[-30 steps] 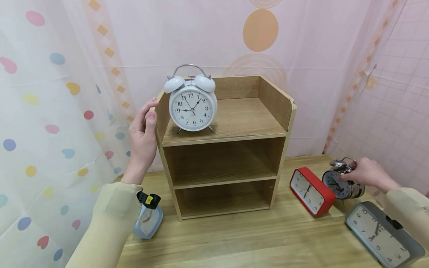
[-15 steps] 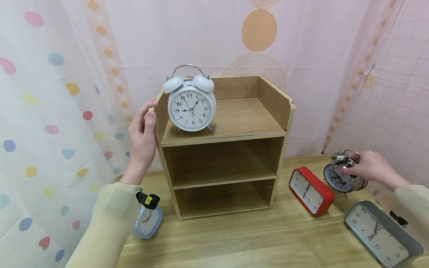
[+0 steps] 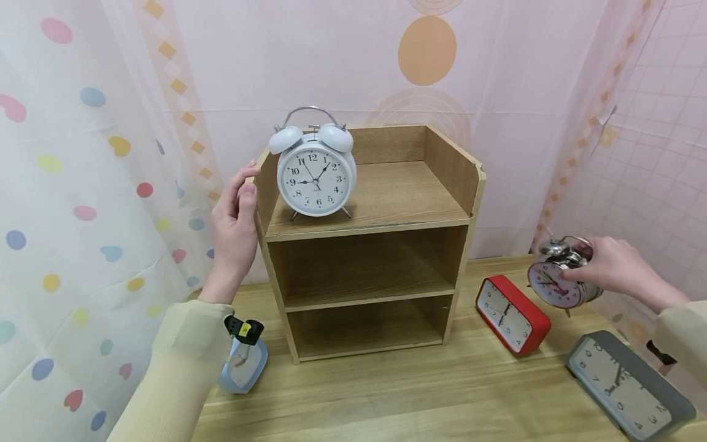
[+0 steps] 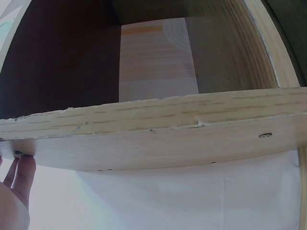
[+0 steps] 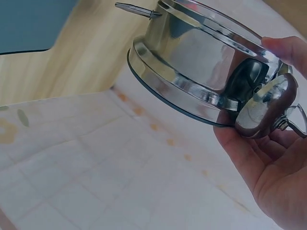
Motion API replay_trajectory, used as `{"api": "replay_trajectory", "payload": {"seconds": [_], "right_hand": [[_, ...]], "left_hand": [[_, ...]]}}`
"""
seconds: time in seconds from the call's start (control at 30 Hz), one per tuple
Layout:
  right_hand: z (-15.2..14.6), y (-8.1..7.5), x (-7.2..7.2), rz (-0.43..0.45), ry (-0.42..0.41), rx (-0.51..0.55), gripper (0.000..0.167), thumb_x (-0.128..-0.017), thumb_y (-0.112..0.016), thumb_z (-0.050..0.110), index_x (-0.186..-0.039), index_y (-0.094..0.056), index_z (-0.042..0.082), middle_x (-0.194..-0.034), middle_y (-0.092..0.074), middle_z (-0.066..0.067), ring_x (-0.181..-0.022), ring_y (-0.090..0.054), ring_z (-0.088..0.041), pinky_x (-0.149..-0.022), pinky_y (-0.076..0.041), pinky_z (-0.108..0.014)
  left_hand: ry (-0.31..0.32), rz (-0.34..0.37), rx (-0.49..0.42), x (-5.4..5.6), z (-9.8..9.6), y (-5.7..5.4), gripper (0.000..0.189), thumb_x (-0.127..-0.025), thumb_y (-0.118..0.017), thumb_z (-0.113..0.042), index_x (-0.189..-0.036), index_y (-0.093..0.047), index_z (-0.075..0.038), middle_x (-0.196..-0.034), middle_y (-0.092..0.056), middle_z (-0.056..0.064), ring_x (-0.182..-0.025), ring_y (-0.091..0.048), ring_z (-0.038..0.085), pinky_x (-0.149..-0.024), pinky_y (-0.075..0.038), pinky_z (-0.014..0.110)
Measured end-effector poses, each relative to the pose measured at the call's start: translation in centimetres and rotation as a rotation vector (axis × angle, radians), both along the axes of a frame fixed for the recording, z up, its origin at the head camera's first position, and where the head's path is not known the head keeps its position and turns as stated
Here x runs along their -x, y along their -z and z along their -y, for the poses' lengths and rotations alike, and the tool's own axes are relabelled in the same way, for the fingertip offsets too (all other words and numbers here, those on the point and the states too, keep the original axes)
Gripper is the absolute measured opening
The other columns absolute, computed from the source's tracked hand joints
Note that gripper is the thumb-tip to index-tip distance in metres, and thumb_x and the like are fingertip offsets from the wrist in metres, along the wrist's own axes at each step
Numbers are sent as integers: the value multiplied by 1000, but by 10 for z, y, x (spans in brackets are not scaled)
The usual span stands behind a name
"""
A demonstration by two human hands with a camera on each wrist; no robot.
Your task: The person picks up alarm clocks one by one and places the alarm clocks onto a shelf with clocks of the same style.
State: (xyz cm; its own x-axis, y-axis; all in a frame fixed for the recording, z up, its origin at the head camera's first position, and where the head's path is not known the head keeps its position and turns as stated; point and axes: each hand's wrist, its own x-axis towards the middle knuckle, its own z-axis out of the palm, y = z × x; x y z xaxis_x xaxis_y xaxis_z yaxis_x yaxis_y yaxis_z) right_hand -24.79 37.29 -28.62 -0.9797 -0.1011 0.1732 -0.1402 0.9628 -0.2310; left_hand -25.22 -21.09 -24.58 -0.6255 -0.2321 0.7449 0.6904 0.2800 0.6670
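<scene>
My right hand (image 3: pixel 610 264) grips a silver twin-bell alarm clock (image 3: pixel 556 283) from above, tilted and held off the table. In the right wrist view, thumb and fingers span the chrome body (image 5: pixel 196 64) beside a bell (image 5: pixel 266 108). My left hand (image 3: pixel 234 230) rests against the left side panel of a wooden shelf (image 3: pixel 367 230), near its top. The left wrist view shows straight fingers (image 4: pixel 23 177) touching the panel's outer face (image 4: pixel 144 148). A white twin-bell alarm clock (image 3: pixel 316 181) stands upright on the shelf's top level, at the left.
A red rectangular clock (image 3: pixel 513 315) lies tilted right of the shelf. Nearer, under the right forearm, is a grey rectangular clock (image 3: pixel 629 383). A light-blue clock (image 3: pixel 243 367) sits by the left wrist, partly covered by the sleeve. Patterned curtains (image 3: pixel 331 55) hang behind the table (image 3: pixel 375 399).
My right hand has raised the silver alarm clock off the table, and the clock's face has tilted. The left hand and the other clocks stay in place.
</scene>
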Motion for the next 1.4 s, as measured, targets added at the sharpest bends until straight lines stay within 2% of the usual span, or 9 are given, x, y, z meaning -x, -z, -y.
{"api": "replay_trajectory", "payload": {"seconds": [0.17, 0.47, 0.77, 1.0, 1.4], "right_hand": [[7, -7, -4, -12, -7, -16, 52, -79, -86, 35, -108, -69, -5, -87, -74, -17, -77, -63, -30, -60, -44, -34], [20, -16, -13, -27, -34, -30, 62, -79, -87, 34, -121, -66, -7, -96, -76, -23, -81, -67, -31, -61, -47, -34], [34, -22, -22, -50, -71, -34, 58, -77, -89, 32, -118, -68, -3, -91, -76, -13, -78, -64, -23, -62, -46, -32], [43, -26, -29, -25, -120, -4, 64, -77, -90, 29, -125, -66, -5, -97, -78, -15, -84, -70, -24, -64, -53, -33], [57, -31, -42, -71, -151, -38, 67, -74, -93, 31, -128, -68, -1, -100, -79, -12, -85, -68, -20, -66, -51, -32]], "left_hand": [[0, -5, -4, 0, 0, 0, 36, -109, -50, -21, -138, -62, -2, -156, -59, 11, -152, -49, 17, -121, -38, 22], [2, 0, -7, 0, 0, 0, 36, -109, -50, -21, -138, -62, -2, -156, -59, 11, -152, -48, 16, -120, -38, 21], [6, -4, -9, 0, 0, 0, 37, -109, -50, -21, -138, -63, -2, -156, -59, 11, -152, -48, 16, -119, -38, 20], [-1, 1, -3, 0, 0, 1, 36, -109, -50, -22, -138, -63, -3, -156, -59, 10, -152, -48, 16, -119, -39, 20], [-7, -4, -3, 1, 0, 1, 36, -109, -50, -21, -137, -63, -3, -156, -59, 10, -151, -49, 16, -115, -40, 18]]}}
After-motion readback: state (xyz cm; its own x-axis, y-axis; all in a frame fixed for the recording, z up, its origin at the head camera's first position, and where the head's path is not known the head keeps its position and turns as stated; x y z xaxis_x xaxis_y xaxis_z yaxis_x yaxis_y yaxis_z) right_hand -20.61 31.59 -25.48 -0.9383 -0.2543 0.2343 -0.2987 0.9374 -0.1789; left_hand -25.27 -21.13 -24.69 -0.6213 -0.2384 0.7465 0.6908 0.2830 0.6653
